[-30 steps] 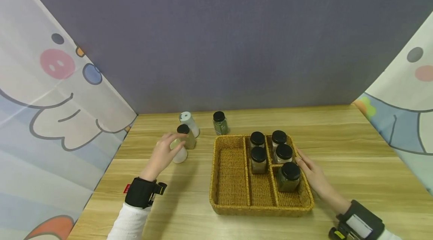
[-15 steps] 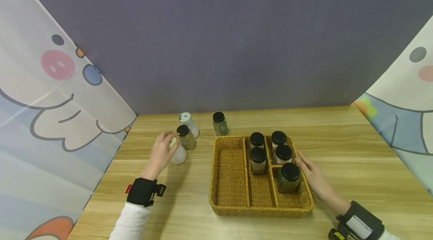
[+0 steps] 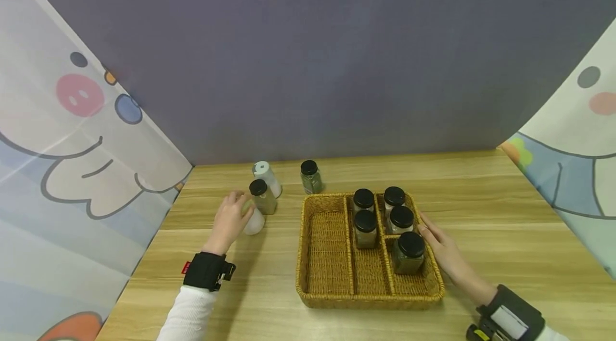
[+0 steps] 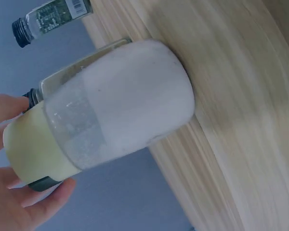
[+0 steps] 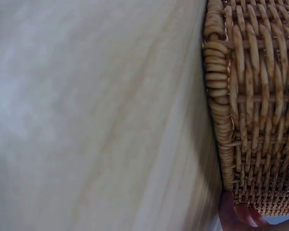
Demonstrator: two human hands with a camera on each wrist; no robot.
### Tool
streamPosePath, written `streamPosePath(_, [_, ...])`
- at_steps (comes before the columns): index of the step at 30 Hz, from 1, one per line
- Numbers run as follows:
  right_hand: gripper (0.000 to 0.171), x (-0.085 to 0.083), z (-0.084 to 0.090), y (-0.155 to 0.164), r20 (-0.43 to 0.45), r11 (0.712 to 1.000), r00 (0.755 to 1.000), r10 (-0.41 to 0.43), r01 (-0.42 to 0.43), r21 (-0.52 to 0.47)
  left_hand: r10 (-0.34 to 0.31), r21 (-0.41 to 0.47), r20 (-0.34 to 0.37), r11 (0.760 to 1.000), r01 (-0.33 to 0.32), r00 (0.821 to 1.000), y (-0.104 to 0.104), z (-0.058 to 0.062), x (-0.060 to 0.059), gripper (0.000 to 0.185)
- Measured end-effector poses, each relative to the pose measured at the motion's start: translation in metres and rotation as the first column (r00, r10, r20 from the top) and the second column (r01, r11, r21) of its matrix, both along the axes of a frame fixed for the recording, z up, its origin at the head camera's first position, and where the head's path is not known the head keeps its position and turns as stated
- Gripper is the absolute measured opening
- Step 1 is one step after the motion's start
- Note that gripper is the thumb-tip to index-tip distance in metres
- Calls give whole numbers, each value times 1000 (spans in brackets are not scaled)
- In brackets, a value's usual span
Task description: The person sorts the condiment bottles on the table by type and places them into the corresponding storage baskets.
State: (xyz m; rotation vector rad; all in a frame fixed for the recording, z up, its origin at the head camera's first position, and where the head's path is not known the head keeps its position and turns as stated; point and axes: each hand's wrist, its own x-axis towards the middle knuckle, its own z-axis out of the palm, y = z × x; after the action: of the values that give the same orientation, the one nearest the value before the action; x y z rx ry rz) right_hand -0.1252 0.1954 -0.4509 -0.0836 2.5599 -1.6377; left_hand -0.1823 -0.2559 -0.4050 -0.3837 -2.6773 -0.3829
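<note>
My left hand (image 3: 232,222) has its fingers and thumb around the pale yellow cap of a clear bottle (image 4: 135,96) half full of white grains, upright on the table. Its body shows as a white shape past my fingers in the head view. Just behind it stands a black-lidded spice jar (image 3: 264,201). My right hand (image 3: 447,250) rests with extended fingers against the right side of a woven basket (image 3: 366,301). In the right wrist view, its fingertips (image 5: 229,214) show at the basket's far lower edge. Several black-lidded jars (image 3: 364,231) stand in the basket's middle and right compartments.
A white cylindrical container (image 3: 267,178) stands behind the spice jar. A jar of green herbs (image 3: 311,178) is near the back edge, behind the basket. A grey panel (image 3: 308,63) rises behind the wooden table (image 3: 481,186), with patterned cloths (image 3: 72,132) at both sides.
My left fingers have drawn in and closed around the bottle's yellow cap. The right hand stays at the basket's side, and the jars have kept their places.
</note>
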Motion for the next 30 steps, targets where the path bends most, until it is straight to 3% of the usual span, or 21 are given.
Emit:
streamPosePath(3, [59,1,1,0,9,1000,1000,-4,4,11,-35,-55,-65,998,31,997,-1,-2,-2,23])
streamPosePath(6, [58,2,3,-1,13,1000,1000,-6,6,23,-59,-81,-82,995,52,995,-2,-1,-4,24])
streamPosePath(18, [58,2,4,0,9,1000,1000,-8,8,20,-111,-91,42,989,115,993,-5,7,-8,18])
streamPosePath(30, [59,1,7,-2,29,999,1000,-11,10,40,-160,-86,103,982,169,982,-5,13,-6,18])
